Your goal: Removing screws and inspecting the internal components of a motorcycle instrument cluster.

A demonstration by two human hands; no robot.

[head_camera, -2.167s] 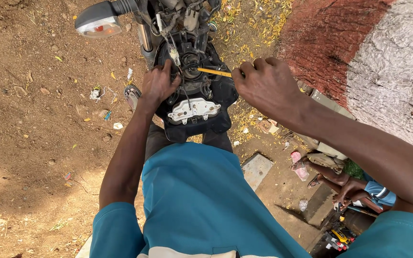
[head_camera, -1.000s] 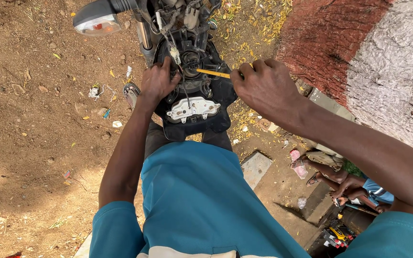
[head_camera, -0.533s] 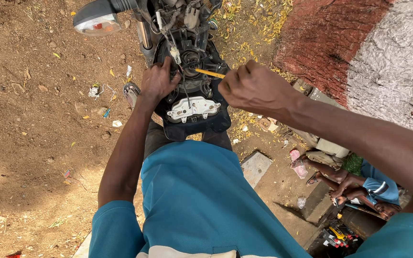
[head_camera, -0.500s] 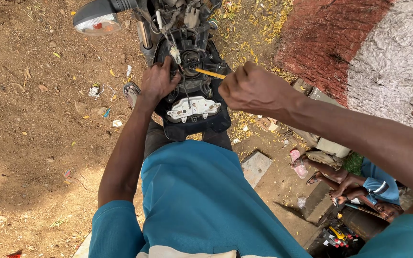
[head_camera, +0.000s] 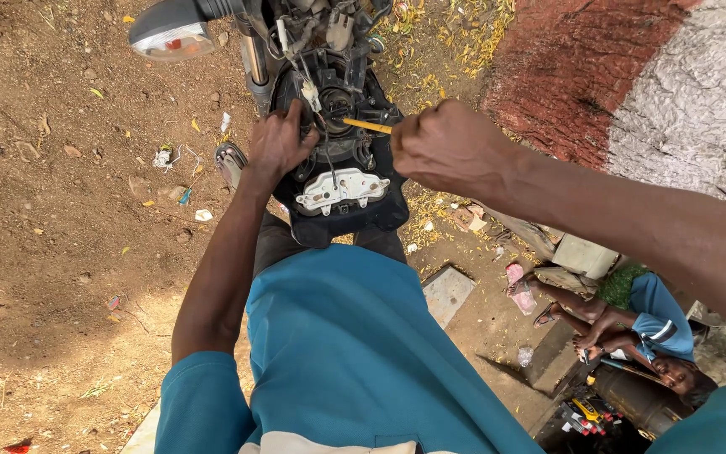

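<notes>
Turn signal [head_camera: 170,29] sticks out at the top left over the dirt ground [head_camera: 44,210]. Left hand [head_camera: 277,145] has its fingers curled onto the left edge of the black instrument housing [head_camera: 348,189], bracing it by the wiring. Right hand [head_camera: 449,145] is fisted tight round a yellow-shafted screwdriver [head_camera: 368,126], tip buried in the housing's upper middle. I'd say keep that shaft square to the screw and lean in so it doesn't slip.
</notes>
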